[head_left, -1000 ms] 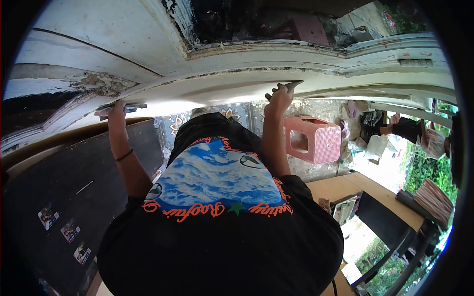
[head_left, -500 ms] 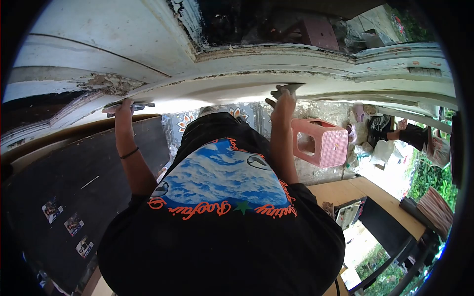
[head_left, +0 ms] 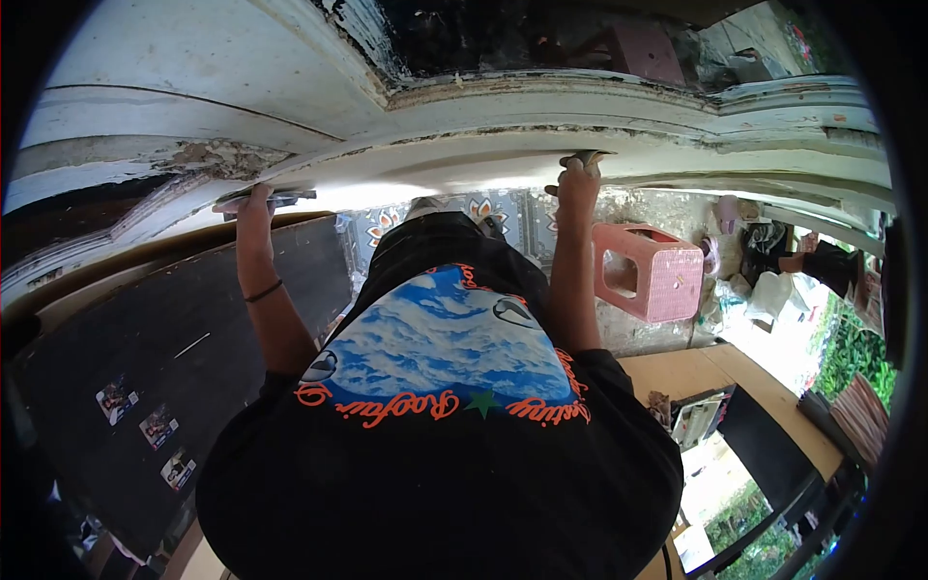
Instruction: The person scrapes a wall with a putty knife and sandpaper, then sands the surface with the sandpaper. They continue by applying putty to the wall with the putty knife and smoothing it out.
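My left hand (head_left: 256, 200) is closed on a flat grey tool (head_left: 290, 197), near the pale wall on the left. Farther right, my right hand (head_left: 578, 180) grips a thin blade-like scraper (head_left: 596, 155), which lies against the smooth white wall surface (head_left: 454, 166). Some fingers of the right hand stick out to the side. Both arms are stretched forward, with a dark band on the left wrist. Exactly how the blade edge meets the wall is too small to tell.
A window frame with peeling paint (head_left: 551, 93) runs above the wall surface. A pink stool (head_left: 675, 282) stands right of my right arm. At left is a dark board (head_left: 232, 358) with small pictures. Bags (head_left: 770, 298) and a wooden table (head_left: 764, 382) are on the right.
The whole view has shifted slightly, with the stool and window frame farther right. My right hand and its scraper appear a little higher and farther right; its fingers look closer together.
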The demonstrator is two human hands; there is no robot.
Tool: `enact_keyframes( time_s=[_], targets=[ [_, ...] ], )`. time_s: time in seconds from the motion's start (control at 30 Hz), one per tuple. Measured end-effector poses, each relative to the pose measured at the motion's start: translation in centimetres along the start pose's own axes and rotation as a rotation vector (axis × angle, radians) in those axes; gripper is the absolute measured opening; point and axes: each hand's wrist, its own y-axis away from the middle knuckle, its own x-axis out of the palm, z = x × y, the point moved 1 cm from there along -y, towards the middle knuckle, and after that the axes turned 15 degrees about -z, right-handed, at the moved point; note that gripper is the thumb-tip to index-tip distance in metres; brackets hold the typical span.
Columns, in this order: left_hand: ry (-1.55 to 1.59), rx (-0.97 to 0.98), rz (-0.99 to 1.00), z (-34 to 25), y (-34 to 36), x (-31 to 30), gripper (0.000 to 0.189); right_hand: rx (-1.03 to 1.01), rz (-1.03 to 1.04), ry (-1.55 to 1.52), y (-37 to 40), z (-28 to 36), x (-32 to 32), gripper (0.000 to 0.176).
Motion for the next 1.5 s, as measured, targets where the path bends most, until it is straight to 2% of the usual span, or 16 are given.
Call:
enact_keyframes(
  time_s=[0.13, 0.33, 0.43, 0.47, 0.53, 0.57, 0.77, 0.8, 0.83, 1.0, 1.2, 1.27, 1.33, 1.37, 1.43, 1.5],
  targets=[
    [0.018, 0.105, 0.042, 0.6, -0.2, -0.2, 0.03, 0.102, -0.008, -0.048, 0.1, -0.5, -0.1, 0.032],
    [-0.061, 0.023, 0.048, -0.2, 0.0, 0.1, 0.038, 0.054, -0.032, -0.137, 3.3, -0.1, 1.1, 0.036],
    [0.078, 0.149, -0.132, 0.4, 0.0, 0.3, 0.067, 0.068, -0.007, -0.147, 5.0, 0.8, 2.4, 0.03],
    [0.076, 0.153, -0.133, 1.3, -1.2, -0.1, 0.067, 0.048, -0.033, -0.13, 5.2, 0.8, 2.9, 0.029],
    [0.12, 0.343, -0.433, 2.6, -3.2, -1.7, 0.071, 0.029, -0.058, -0.111, 6.7, 1.2, 3.8, 0.028],
    [-0.031, 0.202, -0.27, 1.1, -3.3, -4.2, 0.069, 0.019, -0.066, -0.108, 7.6, 1.7, 4.3, 0.028],
    [0.103, 0.315, -0.256, 1.4, -10.1, -13.0, 0.057, 0.01, -0.032, -0.079, 13.2, 1.6, 8.1, 0.018],
    [0.114, 0.386, -0.265, 0.2, -9.6, -13.1, 0.055, 0.009, -0.043, -0.082, 14.3, 1.8, 8.7, 0.018],
    [0.015, 0.285, -0.223, -0.5, -8.6, -13.3, 0.055, -0.003, -0.031, -0.083, 15.4, 1.9, 9.2, 0.018],
    [0.039, 0.383, -0.284, 0.5, -8.2, -13.0, 0.055, -0.041, 0.02, -0.037, 18.1, 2.2, 10.0, 0.018],
    [-0.114, 0.613, -0.249, 1.2, -10.3, -15.1, 0.066, -0.081, -0.23, 0.005, 15.4, 1.4, 10.4, 0.032],
    [-0.119, 0.668, -0.203, 1.3, -10.9, -15.2, 0.07, -0.172, -0.231, 0.201, 14.6, -0.7, 11.9, 0.039],
    [-0.228, 0.656, -0.14, 1.9, -11.7, -15.4, 0.077, -0.298, -0.202, 0.367, 18.6, -0.2, 14.3, 0.063],
    [-0.218, 0.664, -0.134, 2.3, -12.1, -15.5, 0.077, -0.314, -0.206, 0.441, 21.1, 0.5, 15.6, 0.067],
    [-0.276, 0.641, -0.149, 3.0, -13.0, -15.7, 0.089, -0.334, -0.232, 0.414, 22.9, 1.0, 16.6, 0.065],
    [-0.307, 0.677, -0.137, 3.1, -12.9, -16.2, 0.089, -0.322, -0.272, 0.383, 21.6, 0.9, 16.4, 0.064]
  ],
)
